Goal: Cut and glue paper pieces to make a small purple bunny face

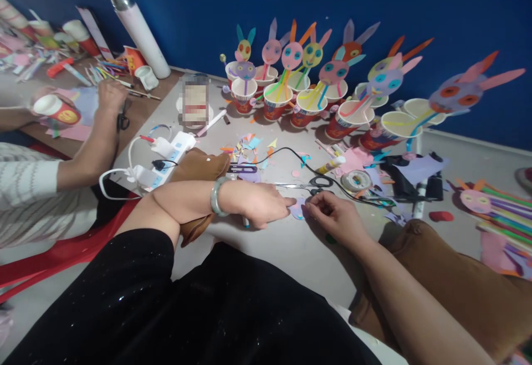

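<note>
Black clothing is noted at six o'clock. Centrally, a lilac paper disc is touched at its nine-o'clock edge by the left hand, forefinger extended apart; at three o'clock, the right hand is bunched, grip indeterminable.

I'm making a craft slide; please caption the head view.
Left hand and right hand at a purple disc, rabbit-eared faces and cups behind.

Near side: bare table open to us. Obstacles ahead: scissors, cord, tape, then cups in rows; cushion at our right.
</note>
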`<state>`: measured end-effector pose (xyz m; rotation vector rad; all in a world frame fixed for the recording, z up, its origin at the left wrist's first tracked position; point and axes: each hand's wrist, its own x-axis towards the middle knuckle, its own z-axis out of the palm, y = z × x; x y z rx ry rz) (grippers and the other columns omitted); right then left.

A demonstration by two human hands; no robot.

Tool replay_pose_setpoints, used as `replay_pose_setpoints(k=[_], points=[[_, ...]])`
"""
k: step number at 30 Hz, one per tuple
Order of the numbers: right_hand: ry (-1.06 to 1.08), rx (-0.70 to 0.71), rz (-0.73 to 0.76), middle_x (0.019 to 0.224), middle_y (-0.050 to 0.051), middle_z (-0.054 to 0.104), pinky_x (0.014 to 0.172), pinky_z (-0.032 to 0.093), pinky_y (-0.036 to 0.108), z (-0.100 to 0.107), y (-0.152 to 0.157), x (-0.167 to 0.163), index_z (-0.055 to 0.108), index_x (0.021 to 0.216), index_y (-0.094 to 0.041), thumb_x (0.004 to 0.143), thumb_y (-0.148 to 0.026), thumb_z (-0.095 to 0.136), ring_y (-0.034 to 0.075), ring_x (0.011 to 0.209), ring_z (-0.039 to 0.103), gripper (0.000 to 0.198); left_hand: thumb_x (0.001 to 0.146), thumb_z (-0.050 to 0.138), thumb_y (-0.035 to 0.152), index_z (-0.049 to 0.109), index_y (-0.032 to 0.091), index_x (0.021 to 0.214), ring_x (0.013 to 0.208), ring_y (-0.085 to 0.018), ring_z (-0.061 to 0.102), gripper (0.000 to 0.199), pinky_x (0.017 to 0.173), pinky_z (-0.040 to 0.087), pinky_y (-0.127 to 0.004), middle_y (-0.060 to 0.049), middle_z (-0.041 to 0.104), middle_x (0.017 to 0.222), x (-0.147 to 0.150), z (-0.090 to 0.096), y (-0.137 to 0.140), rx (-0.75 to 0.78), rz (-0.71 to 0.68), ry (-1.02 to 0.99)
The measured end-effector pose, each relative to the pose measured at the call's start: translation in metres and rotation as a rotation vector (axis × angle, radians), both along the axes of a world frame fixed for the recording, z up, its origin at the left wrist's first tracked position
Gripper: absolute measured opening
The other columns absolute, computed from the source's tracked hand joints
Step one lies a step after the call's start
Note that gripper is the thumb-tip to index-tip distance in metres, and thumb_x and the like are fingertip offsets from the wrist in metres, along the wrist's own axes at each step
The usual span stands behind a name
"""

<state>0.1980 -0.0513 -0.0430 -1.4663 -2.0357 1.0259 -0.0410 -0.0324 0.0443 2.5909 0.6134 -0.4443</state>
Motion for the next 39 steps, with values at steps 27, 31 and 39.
replay_pose_setpoints(k=[27,31,39], points=[[-0.119,0.069,0.061,0.067,0.003,0.069,0.059,0.040,0.029,-0.006,0.005,-0.002,0.063,0.076,-0.022,0.084,-0.041,0.056,0.016,0.058,0.057,0.021,0.063,0.087,0.046,0.072,0.015,0.117,0.101,-0.028,0.070,0.063,0.081,0.049,-0.030,-0.014,0.075,0.113,-0.052,0.005,0.091,0.243,0.680,0.428],[-0.134,0.088,0.064,0.068,0.003,0.070,0.059,0.039,0.029,-0.006,0.006,-0.003,0.063,0.076,-0.023,0.083,-0.040,0.057,0.016,0.058,0.057,0.020,0.052,0.093,0.046,0.067,0.016,0.127,0.101,-0.027,0.069,0.085,0.079,0.048,-0.026,-0.012,0.074,0.119,-0.072,0.002,0.101,0.140,0.719,0.456],[-0.167,0.128,0.071,0.067,0.003,0.070,0.059,0.036,0.029,-0.006,0.006,-0.004,0.063,0.076,-0.023,0.083,-0.038,0.057,0.017,0.058,0.056,0.018,0.053,0.092,0.038,0.066,0.021,0.131,0.114,-0.027,0.067,0.085,0.092,0.050,-0.026,-0.011,0.070,0.131,-0.091,0.006,0.098,0.152,0.854,0.466]])
